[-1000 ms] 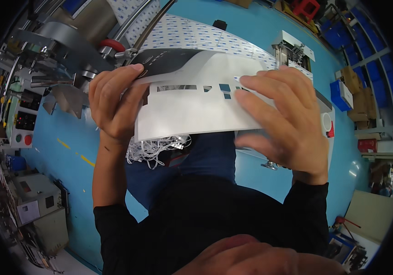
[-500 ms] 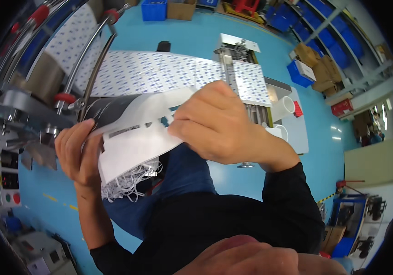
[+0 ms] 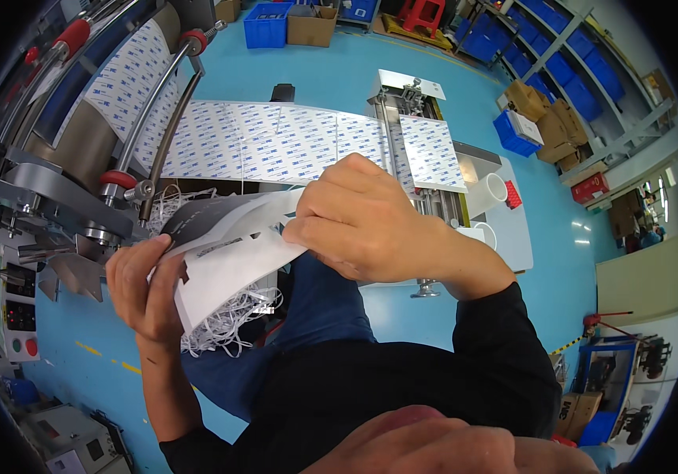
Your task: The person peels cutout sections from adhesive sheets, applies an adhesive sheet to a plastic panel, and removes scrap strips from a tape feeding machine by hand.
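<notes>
A white sheet with several cut-out openings (image 3: pixel 232 271) is held up in front of me, bent in a curve. Along its far side a dark grey layer (image 3: pixel 200 220) curls upward. The closed fingers of my left hand (image 3: pixel 141 288) grip the sheet's left end, thumb and fingers on opposite faces. At the other end, my right hand (image 3: pixel 366 221) is closed in a pinch on the sheet's right edge. Whether the dark layer is joined to the white one is hidden by the curl. Thin white waste strips (image 3: pixel 232 324) lie tangled below the sheet.
Beyond my hands a printed white web (image 3: pixel 276 142) runs from the roller machine (image 3: pixel 70 186) at left to a metal frame (image 3: pixel 402 99). White cardboard-like tubes (image 3: pixel 487 193) lie on a side table at right. Blue bins (image 3: pixel 266 25) stand on the floor.
The sheet has come down and nearer to me, and its dark part now shows less. Both hands keep their hold. More of the printed web is visible behind.
</notes>
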`<control>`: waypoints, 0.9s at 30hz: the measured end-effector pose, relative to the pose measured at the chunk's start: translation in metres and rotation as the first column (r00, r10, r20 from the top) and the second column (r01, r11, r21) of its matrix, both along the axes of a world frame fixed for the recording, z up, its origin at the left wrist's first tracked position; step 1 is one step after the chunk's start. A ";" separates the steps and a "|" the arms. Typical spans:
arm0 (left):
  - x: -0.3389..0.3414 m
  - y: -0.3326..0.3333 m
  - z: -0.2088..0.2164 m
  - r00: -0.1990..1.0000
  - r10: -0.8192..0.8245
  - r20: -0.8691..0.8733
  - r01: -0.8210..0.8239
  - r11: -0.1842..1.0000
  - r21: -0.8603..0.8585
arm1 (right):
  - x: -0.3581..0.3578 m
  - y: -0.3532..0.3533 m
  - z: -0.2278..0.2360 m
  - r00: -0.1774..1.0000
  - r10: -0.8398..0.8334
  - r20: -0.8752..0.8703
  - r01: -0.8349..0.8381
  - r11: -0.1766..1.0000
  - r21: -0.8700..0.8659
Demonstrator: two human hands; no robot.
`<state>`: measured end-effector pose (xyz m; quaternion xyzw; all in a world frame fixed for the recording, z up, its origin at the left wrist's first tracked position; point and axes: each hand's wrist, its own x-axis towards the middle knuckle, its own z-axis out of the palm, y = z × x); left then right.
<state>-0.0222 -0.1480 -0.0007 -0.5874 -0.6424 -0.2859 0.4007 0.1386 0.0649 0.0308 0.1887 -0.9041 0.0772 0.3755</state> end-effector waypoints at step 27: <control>0.018 -0.060 -0.029 0.978 0.128 0.164 -0.129 0.992 -0.004 | -0.037 -0.020 -0.012 0.915 0.340 0.216 -0.299 0.933 -0.200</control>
